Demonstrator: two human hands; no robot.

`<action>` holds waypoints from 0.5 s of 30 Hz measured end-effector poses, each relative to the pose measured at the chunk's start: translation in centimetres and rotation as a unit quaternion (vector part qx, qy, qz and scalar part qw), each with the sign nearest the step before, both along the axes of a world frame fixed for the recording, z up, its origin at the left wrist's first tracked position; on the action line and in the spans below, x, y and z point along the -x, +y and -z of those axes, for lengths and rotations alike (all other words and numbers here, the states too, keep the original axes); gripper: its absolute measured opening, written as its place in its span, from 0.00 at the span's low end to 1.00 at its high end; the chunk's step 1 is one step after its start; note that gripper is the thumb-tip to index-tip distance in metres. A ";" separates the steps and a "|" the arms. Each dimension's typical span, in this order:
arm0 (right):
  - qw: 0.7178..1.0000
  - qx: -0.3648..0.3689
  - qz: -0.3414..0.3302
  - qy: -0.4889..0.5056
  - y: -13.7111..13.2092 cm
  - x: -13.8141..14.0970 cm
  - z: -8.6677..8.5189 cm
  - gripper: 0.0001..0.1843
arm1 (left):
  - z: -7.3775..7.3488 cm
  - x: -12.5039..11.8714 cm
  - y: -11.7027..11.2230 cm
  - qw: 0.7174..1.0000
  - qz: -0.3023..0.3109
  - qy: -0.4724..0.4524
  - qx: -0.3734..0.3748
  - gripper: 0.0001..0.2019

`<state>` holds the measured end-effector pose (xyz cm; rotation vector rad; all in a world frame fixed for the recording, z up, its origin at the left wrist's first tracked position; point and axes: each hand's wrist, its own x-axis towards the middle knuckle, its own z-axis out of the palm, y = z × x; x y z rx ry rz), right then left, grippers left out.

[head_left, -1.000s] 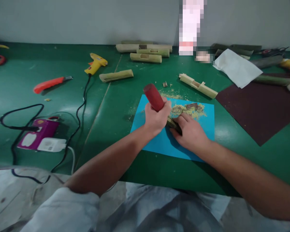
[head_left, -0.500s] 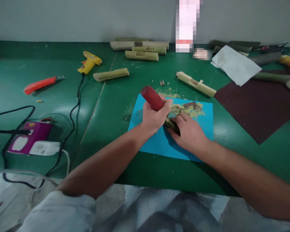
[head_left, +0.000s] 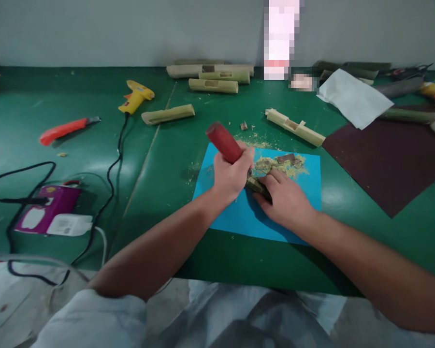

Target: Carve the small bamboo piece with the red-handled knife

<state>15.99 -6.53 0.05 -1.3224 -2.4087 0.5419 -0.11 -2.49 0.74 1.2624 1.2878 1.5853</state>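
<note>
My left hand (head_left: 231,175) is wrapped round a tool with a thick red handle (head_left: 224,142) that slants up to the left; its working end is hidden under the hands. My right hand (head_left: 285,199) is closed over a dark green bamboo piece (head_left: 256,185) and presses it onto a blue sheet (head_left: 311,186). Both hands meet above the sheet. A heap of pale shavings (head_left: 283,165) lies just beyond them, with a small dark chip (head_left: 286,157) on top.
On the green table lie a notched bamboo piece (head_left: 294,126), several bamboo tubes (head_left: 213,85) at the back, a yellow glue gun (head_left: 135,96) with black cord, an orange utility knife (head_left: 65,129), a purple box (head_left: 50,208), a white cloth (head_left: 354,99) and a dark brown sheet (head_left: 384,159).
The red handle has tilted slightly and shifted a little up and left in my left hand. The right hand keeps its hold on the bamboo piece. The view has shifted a little.
</note>
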 end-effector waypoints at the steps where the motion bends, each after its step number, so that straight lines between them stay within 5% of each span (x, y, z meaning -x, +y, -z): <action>1: 1.000 0.003 -0.001 -0.005 0.0 0.0 -0.1 0.04 | 0.0 0.0 0.1 1.000 0.008 0.001 -0.007 0.19; 15: 1.000 0.002 0.000 -0.008 -0.1 0.1 -0.1 0.05 | 0.9 0.0 0.3 0.999 0.014 0.026 -0.023 0.19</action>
